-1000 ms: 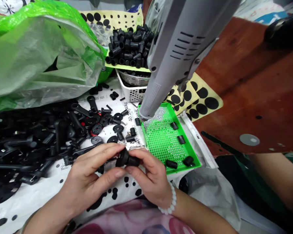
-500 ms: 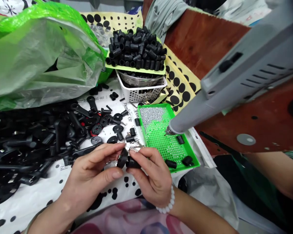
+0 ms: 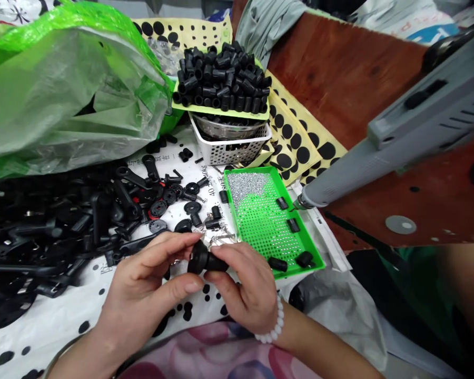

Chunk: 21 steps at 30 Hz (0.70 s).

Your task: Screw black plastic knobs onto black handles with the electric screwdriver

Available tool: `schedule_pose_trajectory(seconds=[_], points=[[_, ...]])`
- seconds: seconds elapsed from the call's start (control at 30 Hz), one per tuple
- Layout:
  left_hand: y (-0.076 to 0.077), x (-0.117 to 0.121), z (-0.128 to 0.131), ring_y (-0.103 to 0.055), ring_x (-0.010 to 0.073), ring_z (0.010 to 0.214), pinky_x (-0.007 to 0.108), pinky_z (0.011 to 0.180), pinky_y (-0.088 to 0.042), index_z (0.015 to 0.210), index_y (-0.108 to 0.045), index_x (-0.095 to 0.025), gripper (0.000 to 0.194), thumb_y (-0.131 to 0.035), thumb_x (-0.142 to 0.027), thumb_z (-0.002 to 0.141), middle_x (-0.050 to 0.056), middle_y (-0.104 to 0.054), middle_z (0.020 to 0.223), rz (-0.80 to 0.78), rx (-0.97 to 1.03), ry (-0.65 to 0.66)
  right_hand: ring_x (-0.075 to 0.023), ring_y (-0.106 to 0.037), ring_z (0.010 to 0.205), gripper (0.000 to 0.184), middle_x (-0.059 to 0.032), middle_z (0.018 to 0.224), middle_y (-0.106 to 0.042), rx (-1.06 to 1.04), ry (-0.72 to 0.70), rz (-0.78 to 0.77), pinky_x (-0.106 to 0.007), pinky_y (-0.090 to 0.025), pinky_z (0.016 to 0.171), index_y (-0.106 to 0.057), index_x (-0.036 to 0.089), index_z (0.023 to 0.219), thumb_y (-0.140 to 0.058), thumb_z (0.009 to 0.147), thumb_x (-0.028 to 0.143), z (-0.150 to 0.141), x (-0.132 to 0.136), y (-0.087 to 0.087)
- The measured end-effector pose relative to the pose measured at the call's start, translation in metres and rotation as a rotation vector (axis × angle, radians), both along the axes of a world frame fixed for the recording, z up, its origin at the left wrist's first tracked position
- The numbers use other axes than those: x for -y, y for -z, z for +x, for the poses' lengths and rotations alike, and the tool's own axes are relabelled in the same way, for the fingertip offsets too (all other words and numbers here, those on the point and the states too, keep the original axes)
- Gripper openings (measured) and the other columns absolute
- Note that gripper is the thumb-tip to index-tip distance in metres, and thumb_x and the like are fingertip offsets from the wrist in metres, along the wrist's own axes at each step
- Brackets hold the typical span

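Observation:
In the head view, my left hand (image 3: 142, 295) is closed around a round black plastic part (image 3: 197, 257), thumb below and fingers above. With a pinch of thumb and fingers, my right hand (image 3: 247, 289) grips a short black plastic sleeve (image 3: 218, 262). The sleeve's end touches the round part, in line with it; how far one sits inside the other cannot be seen. A grey electric screwdriver (image 3: 339, 176) hangs at the right, its tip over the green tray's right edge.
A green perforated tray (image 3: 318, 256) holds small silvery screws and several black sleeves. Black crank-like parts (image 3: 98, 210) are heaped at the left, below a green plastic bag (image 3: 71, 89). Behind, a sleeve-filled tray (image 3: 221, 109) tops a white basket (image 3: 231, 152). A brown board (image 3: 339, 79) stands at the right.
The screwdriver has swung to the right, uncovering a black sleeve in the green tray. Between my hands, the sleeve and the round part have come together and lie more in line.

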<state>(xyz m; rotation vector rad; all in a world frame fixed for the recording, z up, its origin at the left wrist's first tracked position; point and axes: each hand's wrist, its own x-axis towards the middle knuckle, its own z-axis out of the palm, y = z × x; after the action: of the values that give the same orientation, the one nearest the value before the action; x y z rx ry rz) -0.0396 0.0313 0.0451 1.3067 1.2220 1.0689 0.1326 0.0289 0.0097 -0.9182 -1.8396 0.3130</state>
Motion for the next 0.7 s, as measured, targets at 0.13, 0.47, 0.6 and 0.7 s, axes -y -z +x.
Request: schedule_pose_trajectory(seconds=[0.13,0.47,0.6,0.7], points=[[-0.001,0.001,-0.002,-0.061,0.0095,0.081,0.012,0.073,-0.048,0.104,-0.071,-0.042,0.046,-0.079,-0.017,0.066,-0.005,-0.066,0.093,0.069,-0.059,0.026,-0.0161,-0.064,0.079,0.019,-0.0074,0.089,-0.069,-0.172,-0.072,-0.167,-0.029,-0.052,0.069,-0.058,0.017,0.107,-0.054,0.090,0.024,-0.001,0.002,-0.002],[0.000,0.005,-0.007,-0.059,0.0119,0.089,0.017,0.074,-0.047,0.118,-0.062,-0.040,0.049,-0.074,-0.021,0.075,-0.003,-0.062,0.096,0.315,-0.267,0.100,-0.0042,-0.055,0.047,0.023,-0.0013,0.071,-0.068,-0.994,-0.452,-1.092,-0.013,-0.044,0.045,-0.065,0.017,0.092,-0.071,0.078,0.034,-0.014,0.006,0.015],[-0.005,0.004,-0.009,-0.059,0.0125,0.089,0.017,0.074,-0.048,0.125,-0.055,-0.035,0.049,-0.069,-0.024,0.080,0.000,-0.060,0.098,0.400,-0.386,0.195,-0.0039,-0.054,0.041,0.025,-0.0009,0.067,-0.068,-1.135,-0.604,-1.223,-0.012,-0.042,0.039,-0.065,0.015,0.090,-0.072,0.077,0.035,-0.018,0.004,0.019],[-0.009,0.001,-0.016,-0.059,0.0134,0.095,0.018,0.079,-0.048,0.125,-0.053,-0.035,0.049,-0.069,-0.024,0.080,0.000,-0.060,0.104,0.402,-0.403,0.261,-0.0038,-0.053,0.038,0.026,0.0001,0.063,-0.067,-1.224,-0.709,-1.335,-0.013,-0.044,0.039,-0.063,0.014,0.088,-0.072,0.077,0.036,-0.018,0.002,0.017]])
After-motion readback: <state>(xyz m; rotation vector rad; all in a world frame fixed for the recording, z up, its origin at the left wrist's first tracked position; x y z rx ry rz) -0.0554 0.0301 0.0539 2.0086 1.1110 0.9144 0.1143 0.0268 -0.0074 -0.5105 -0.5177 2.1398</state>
